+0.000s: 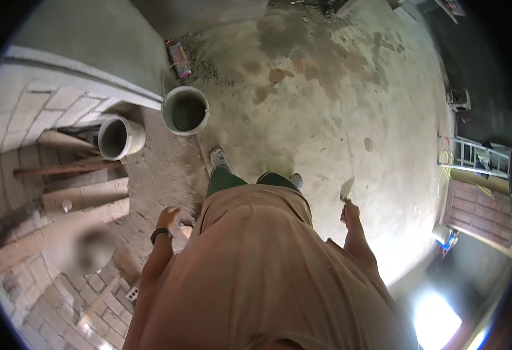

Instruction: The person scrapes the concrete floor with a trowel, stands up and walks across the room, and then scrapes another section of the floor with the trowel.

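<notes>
My right hand (351, 214) is closed around the handle of a trowel (347, 187), whose pale pointed blade points forward over the concrete floor. At my left side, my left hand (168, 217) hangs with its fingers loosely stretched and nothing visible in it; a dark band circles that wrist. Ahead of it, at the foot of the wall, stands a light bucket (166, 115) with dark, greyish contents. A second whitish bucket (134, 137) is to its left, its inside in shadow.
Wooden boards (86, 195) lie along the block wall (28, 114) on the left. A colourful bag (180, 60) rests beside loose dirt ahead. Damp patches mark the concrete floor (326, 116). Far right are a metal ladder (474, 156) and a brown panelled door (479, 214).
</notes>
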A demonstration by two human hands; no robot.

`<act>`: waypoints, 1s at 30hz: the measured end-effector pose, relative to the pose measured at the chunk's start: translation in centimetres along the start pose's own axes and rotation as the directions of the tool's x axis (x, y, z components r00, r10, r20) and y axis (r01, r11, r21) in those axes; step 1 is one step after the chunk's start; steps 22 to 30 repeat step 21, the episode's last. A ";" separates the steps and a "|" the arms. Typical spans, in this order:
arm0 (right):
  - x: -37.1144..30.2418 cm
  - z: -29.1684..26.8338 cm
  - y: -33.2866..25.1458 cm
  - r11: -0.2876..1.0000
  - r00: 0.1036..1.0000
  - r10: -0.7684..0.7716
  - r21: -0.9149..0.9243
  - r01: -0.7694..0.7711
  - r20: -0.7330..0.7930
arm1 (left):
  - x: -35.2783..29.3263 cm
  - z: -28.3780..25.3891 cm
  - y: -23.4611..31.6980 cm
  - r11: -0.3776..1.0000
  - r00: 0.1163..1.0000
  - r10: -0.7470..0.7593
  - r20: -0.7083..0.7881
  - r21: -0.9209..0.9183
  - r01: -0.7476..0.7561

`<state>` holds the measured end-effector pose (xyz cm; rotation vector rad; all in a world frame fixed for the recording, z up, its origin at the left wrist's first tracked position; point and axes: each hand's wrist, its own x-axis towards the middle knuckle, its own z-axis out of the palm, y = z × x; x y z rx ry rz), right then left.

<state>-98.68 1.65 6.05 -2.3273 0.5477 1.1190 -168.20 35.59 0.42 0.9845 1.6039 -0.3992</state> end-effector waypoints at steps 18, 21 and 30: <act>-12.6 15.2 1.5 0.948 0.992 0.122 0.293 -0.126 0.034 | 3.9 -12.4 37.1 0.624 0.628 0.777 0.028 0.098 -0.776; -11.0 17.4 0.3 0.969 0.997 0.074 0.232 -0.078 0.025 | 6.6 -10.4 36.1 0.651 0.690 0.701 0.180 0.233 -0.722; -11.0 17.4 0.3 0.969 0.997 0.074 0.232 -0.078 0.025 | 6.6 -10.4 36.1 0.651 0.690 0.701 0.180 0.233 -0.722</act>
